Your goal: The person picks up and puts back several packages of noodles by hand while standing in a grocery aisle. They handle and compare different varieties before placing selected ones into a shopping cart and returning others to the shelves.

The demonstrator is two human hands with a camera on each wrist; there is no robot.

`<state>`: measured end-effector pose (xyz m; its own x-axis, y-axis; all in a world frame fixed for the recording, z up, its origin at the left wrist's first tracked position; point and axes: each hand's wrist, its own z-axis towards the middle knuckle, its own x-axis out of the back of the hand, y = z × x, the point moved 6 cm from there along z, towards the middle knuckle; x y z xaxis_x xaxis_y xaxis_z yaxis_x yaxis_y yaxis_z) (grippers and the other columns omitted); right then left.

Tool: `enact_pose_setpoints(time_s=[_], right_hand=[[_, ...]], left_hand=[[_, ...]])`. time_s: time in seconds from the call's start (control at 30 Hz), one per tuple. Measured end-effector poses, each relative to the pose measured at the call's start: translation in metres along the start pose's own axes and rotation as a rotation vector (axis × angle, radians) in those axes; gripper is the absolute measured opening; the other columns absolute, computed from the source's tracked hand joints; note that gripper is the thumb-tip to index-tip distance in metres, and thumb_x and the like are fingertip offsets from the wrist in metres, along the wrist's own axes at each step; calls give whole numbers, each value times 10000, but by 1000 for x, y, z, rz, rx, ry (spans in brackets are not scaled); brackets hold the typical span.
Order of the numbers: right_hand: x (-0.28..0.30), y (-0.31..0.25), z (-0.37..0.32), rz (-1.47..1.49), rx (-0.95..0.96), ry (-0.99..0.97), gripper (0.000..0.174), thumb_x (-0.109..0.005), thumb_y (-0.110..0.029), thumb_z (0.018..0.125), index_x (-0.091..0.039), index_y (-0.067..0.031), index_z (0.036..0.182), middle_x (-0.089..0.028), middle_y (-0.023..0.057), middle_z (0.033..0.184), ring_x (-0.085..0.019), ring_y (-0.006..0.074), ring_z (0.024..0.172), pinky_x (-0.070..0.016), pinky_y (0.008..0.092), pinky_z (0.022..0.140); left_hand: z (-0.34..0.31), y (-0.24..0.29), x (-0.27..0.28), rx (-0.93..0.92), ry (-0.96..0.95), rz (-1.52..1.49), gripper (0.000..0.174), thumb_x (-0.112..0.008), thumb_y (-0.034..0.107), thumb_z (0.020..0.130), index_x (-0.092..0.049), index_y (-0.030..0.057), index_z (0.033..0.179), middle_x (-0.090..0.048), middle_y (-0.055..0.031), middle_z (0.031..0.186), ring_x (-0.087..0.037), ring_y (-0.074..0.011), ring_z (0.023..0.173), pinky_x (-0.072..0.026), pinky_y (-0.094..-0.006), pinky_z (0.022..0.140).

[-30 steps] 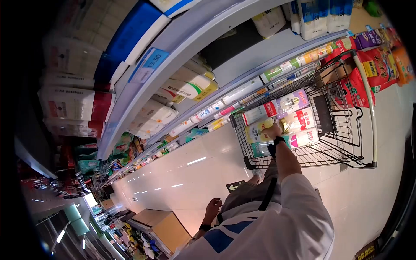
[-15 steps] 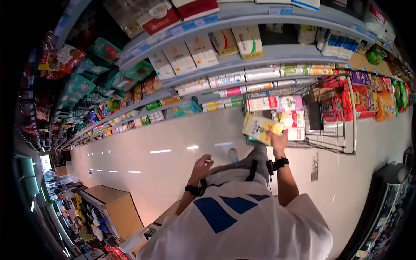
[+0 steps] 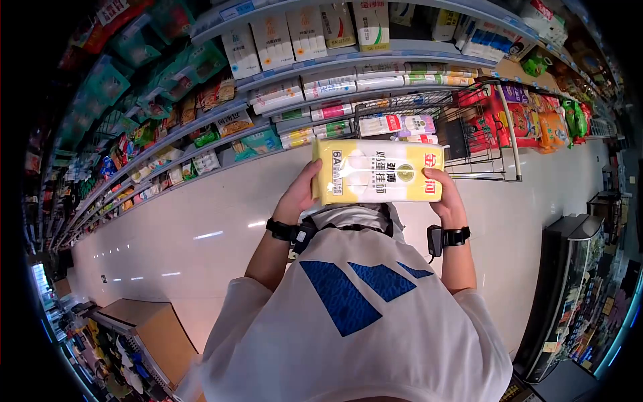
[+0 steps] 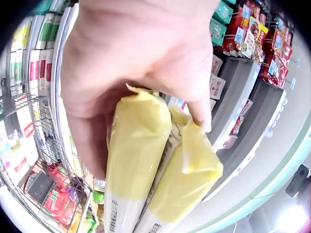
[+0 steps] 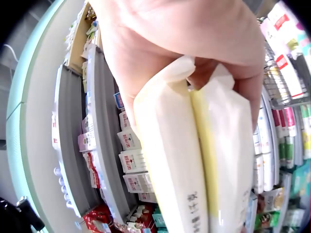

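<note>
In the head view a yellow and white pack of dried noodles (image 3: 382, 171) is held level in front of the chest, its printed face up. My left hand (image 3: 301, 191) grips its left end, thumb on the upper edge. At the other end my right hand (image 3: 447, 194) holds it, thumb on the printed face. Seen from the left wrist, the pack's yellow end (image 4: 141, 145) shows two rounded lobes side by side under the hand. The right wrist view shows the white end (image 5: 170, 131), also in two lobes, between fingers and thumb.
A wire shopping cart (image 3: 516, 151) stands ahead to the right, holding several noodle packs (image 3: 382, 125). Shelves (image 3: 305, 63) of packaged goods line the aisle in front. A cardboard-coloured box (image 3: 161, 342) is at lower left, and a dark display case (image 3: 559, 281) at right.
The right hand has lifted the yellow noodle pack out of the cart and brought it before the chest. The left hand, earlier free at the side, has come up and taken its left end.
</note>
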<state>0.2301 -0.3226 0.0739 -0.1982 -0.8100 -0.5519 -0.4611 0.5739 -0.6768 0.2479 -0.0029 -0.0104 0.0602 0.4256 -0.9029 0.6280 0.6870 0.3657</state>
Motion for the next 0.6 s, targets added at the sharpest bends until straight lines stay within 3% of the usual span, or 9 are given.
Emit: enact_pose_setpoints(time_s=[0.07,0.1,0.2,0.27,0.33,0.43,0.47,0.53,0.6], right_hand=[[-11,1,-4,-126,-25,20,457,-744,-157,886,-593,5,1286,-709,122,1159,-722,196,990,-586,328,893],[-15,3,-4,-107,-35,33,416,-736,-178,908,-610,-5,1265,-716,110,1153,-718,184,1000,-578,318,896],[-32,-6,-12,-16,71,132,451,-689,-366,945,-636,-27,1238,-723,86,1163,-706,167,1037,-551,345,936],[-45,-14,-19,191,89,-4,694,-564,-597,956,-539,-62,1397,-658,112,1316,-667,239,1141,-540,374,956],[-75,-17,-31,510,164,-304,772,-610,-633,920,-471,-106,1466,-572,106,1438,-583,277,1271,-509,448,1011],[-124,-1,-42,552,281,-523,839,-671,-647,877,-410,-162,1510,-482,87,1526,-499,292,1358,-447,531,1075],[-133,5,-40,353,301,-567,837,-738,-587,856,-399,-199,1516,-462,64,1543,-463,295,1390,-384,594,1116],[-132,12,-30,216,272,-415,756,-761,-451,891,-409,-171,1499,-526,66,1465,-481,264,1371,-429,525,1109],[-121,17,-5,254,212,-257,562,-730,-231,934,-481,-60,1408,-630,104,1322,-631,266,1203,-506,447,1071]], left_hand=[[-9,2,-19,-56,225,207,570,-506,399,1047,-451,4,1453,-605,-160,1375,-613,-275,1245,-499,-439,1064],[-9,-1,-10,-75,263,127,559,-594,369,995,-494,1,1404,-617,-137,1334,-631,-255,1193,-513,-410,1038],[-18,4,-31,-161,266,113,590,-600,381,975,-486,3,1414,-609,-137,1351,-625,-259,1203,-510,-420,1041],[-24,6,-50,-194,238,136,612,-578,411,973,-475,17,1430,-596,-134,1372,-616,-270,1224,-502,-432,1052],[-27,11,-68,-304,143,9,636,-554,442,975,-453,31,1451,-588,-133,1386,-604,-287,1250,-486,-458,1073],[-32,-1,-94,-317,152,10,698,-555,485,960,-404,84,1512,-511,-119,1495,-521,-304,1347,-410,-485,1143],[-34,-2,-99,-335,162,38,717,-573,474,955,-378,86,1526,-484,-117,1521,-508,-306,1360,-403,-481,1152],[-36,-8,-101,-359,25,108,787,-697,349,905,-324,92,1548,-471,-92,1522,-494,-285,1372,-379,-469,1173],[-43,-5,-120,-436,37,601,955,-817,229,811,-252,103,1570,-455,-73,1512,-447,-247,1404,-357,-442,1183]])
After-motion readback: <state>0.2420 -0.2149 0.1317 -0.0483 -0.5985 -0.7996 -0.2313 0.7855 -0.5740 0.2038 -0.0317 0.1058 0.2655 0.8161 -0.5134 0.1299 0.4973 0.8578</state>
